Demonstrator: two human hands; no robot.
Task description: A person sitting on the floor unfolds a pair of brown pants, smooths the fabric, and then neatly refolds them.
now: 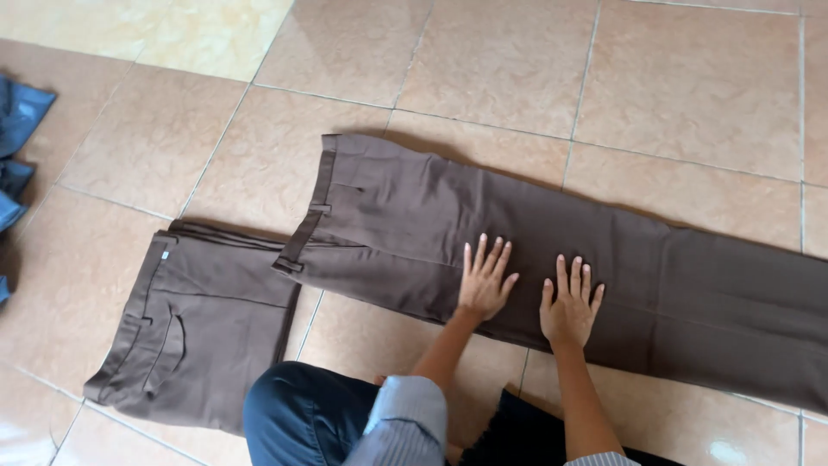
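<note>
Tiles of the floor (673, 86) are lying bare beyond the far edge of the long brown trousers (655, 267), giving me room ahead. I'm watching those trousers stretching flat from waistband at left to legs at right, directly under both palms. My left hand (483, 280) and right hand (569, 304) are pressing down side by side, fingers spread, gripping nothing. Folded brown trousers (203, 332) are lying nearer, left.
</note>
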